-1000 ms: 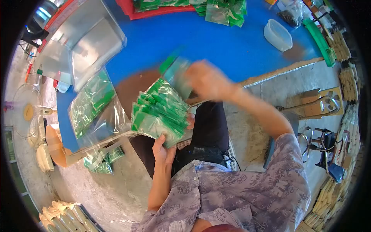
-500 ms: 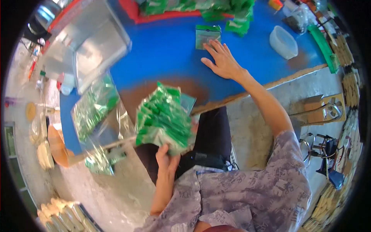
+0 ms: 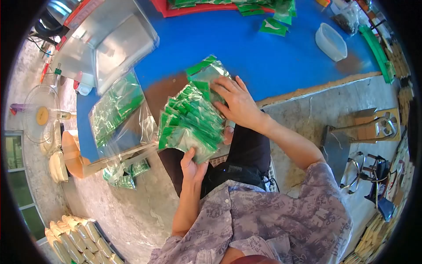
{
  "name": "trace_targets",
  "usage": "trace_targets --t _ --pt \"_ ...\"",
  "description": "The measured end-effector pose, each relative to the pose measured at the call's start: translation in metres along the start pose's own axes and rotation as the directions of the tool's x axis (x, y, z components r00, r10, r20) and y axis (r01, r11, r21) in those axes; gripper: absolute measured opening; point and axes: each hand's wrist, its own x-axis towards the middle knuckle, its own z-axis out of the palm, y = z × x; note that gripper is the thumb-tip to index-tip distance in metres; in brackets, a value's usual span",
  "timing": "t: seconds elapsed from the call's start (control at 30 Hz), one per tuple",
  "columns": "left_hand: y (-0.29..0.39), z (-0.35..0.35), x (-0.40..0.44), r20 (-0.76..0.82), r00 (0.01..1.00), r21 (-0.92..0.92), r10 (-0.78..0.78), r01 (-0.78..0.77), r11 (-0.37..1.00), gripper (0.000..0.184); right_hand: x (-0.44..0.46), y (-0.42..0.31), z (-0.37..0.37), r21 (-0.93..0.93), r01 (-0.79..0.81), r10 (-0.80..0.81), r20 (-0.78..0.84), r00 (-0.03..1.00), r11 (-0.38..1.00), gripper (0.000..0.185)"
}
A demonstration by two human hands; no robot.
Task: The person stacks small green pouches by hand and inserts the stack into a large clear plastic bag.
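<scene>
- While I watch from afar through the head camera, the left hand (image 3: 194, 170) is clamped on the near end of a fanned stack of green-and-clear packets (image 3: 191, 110), thumb on top.
- Stack lies between the two hands, above the person's lap at the near edge of the blue bench (image 3: 263, 66).
- Right hand (image 3: 241, 105) well apart from the left, fingers laid over one packet (image 3: 202, 66) at the stack's far end; I cannot tell whether they pinch it.
- Beyond the right hand: a loose green packet (image 3: 273, 27) on the bench, and past it more green packets heaped on a red holder (image 3: 165, 11), partly out of view.
- Right of and beyond the right hand: a white plastic tub (image 3: 325, 39).
- Left of the left hand, farther out: a clear bag (image 3: 143, 121) with green contents, reaching over the bench edge.
</scene>
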Motion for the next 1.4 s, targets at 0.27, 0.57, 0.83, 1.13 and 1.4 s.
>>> trace_targets --t 0.27,0.57,0.83,1.13,1.4 --pt "0.044 -0.009 -0.053 0.132 0.983 0.062 0.127 -0.136 0.989 0.065 0.007 0.003 0.006 -0.229 -0.128 0.087 -0.180 0.980 0.965 0.043" --pt "0.008 0.003 -0.007 -0.035 0.993 0.117 0.108 -0.104 0.988 0.061 -0.007 -0.031 0.009 0.256 0.011 0.003 -0.054 0.999 0.967 0.040" --pt "0.006 0.005 -0.009 -0.028 0.995 0.161 0.101 -0.095 0.982 0.066 0.028 0.009 -0.029 0.206 0.137 -0.081 -0.261 0.962 0.969 0.035" --pt "0.014 0.013 -0.005 0.008 0.999 0.116 0.038 -0.039 0.992 0.071 0.106 0.171 -0.123 -0.211 -0.359 0.316 -0.210 0.925 0.909 0.026" --pt "0.024 0.010 -0.020 0.077 0.996 0.122 0.041 -0.051 0.991 0.072 0.090 0.043 -0.093 0.803 -0.392 0.330 0.259 0.908 0.448 0.042"
